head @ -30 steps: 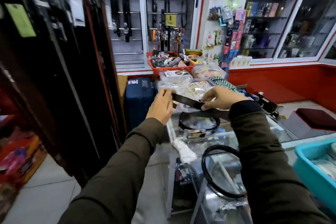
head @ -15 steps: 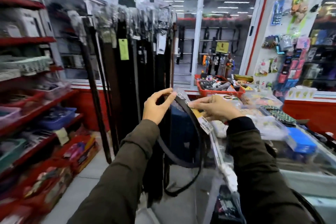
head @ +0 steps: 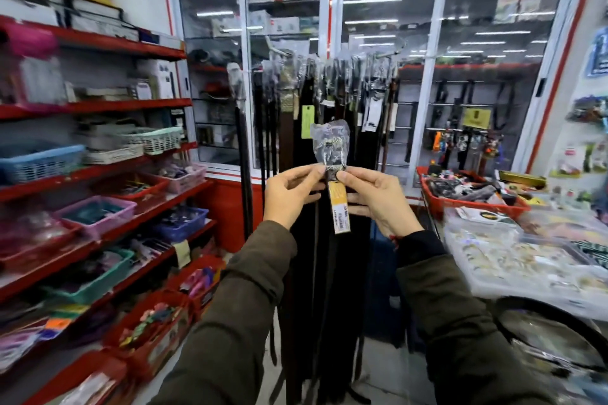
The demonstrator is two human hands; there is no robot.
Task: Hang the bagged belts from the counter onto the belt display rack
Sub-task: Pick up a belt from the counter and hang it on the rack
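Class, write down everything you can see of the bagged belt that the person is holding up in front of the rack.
The bagged belt is held upright at chest height before the belt display rack. Its buckle end sits inside a crinkled clear plastic bag, glossy with reflections, and the metal parts inside look blurred. A yellow price tag with a white barcode strip hangs below the grip. The left hand and right hand pinch it from both sides just under the bag. The dark strap drops down, lost against the hanging belts behind.
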